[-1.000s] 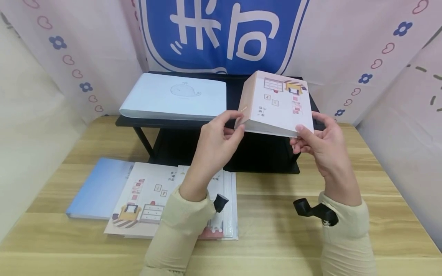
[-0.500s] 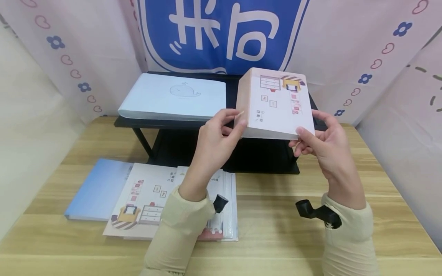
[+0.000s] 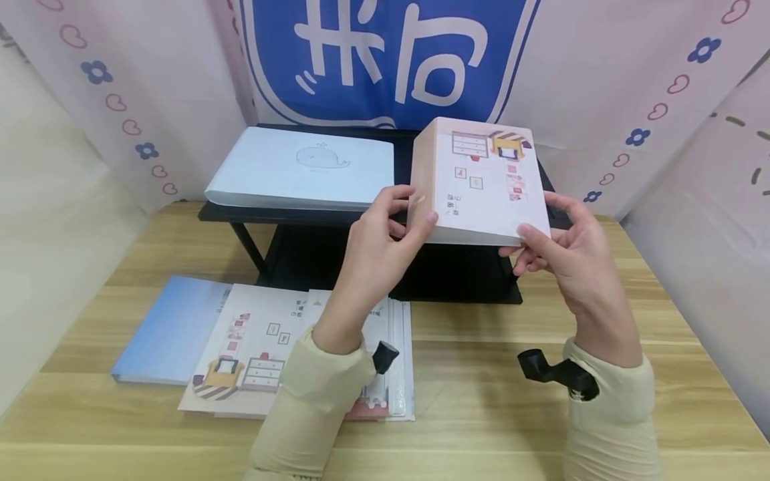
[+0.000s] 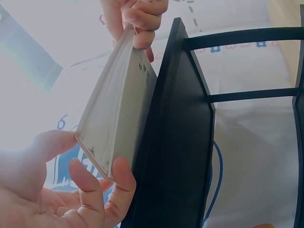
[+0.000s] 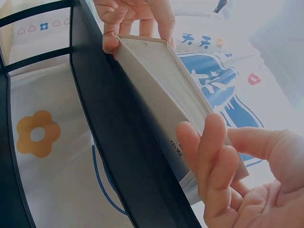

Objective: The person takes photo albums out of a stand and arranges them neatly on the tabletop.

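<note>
Left of upper centre lies a whale-print album (image 3: 283,167); the left hand (image 3: 380,244) pinches the furniture-print album (image 3: 481,190), upper right of centre, by its spine, the right hand (image 3: 574,264) by one corner (either grip loosening could drop it).

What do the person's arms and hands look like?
Both sleeves are pale beige and wrinkled, and a small black piece sticks out from each. The left hand and right hand are bare, without gloves.
</note>
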Available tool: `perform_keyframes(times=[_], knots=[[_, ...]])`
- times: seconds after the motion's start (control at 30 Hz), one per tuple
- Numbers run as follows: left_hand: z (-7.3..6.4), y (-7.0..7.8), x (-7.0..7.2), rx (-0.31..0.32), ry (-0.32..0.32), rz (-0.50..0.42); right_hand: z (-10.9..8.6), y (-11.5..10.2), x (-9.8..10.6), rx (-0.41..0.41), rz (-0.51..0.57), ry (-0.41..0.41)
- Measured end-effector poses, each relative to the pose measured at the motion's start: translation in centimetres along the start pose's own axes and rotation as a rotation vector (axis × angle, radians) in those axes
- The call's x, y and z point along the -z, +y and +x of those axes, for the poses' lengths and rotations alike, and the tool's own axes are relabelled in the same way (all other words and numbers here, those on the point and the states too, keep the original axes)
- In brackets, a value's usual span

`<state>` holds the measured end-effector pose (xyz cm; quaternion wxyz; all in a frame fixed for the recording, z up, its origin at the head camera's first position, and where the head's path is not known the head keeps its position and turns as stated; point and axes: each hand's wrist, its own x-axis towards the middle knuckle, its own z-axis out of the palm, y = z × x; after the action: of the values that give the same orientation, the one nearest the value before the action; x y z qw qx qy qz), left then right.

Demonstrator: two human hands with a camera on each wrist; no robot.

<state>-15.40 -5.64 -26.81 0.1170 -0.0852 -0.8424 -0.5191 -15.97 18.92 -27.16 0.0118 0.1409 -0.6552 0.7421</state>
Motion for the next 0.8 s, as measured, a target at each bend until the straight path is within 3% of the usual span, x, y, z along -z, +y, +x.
perform_keyframes(times=[0.3, 0.53, 0.8], knots=[[0.06, -0.03, 0.16, -0.009, -0.02, -0.042, -0.25, -0.12, 0.01, 0.002, -0.012, 0.055], [0.05, -0.06, 0.38, -0.028, -0.047, -0.074, -0.57, -0.32, 0.05, 0.064, 0.0, 0.036], [0.12, -0.08, 0.38, -0.03, -0.046, -0.103, -0.62, -0.46, 0.05, 0.072, 0.037, 0.032]])
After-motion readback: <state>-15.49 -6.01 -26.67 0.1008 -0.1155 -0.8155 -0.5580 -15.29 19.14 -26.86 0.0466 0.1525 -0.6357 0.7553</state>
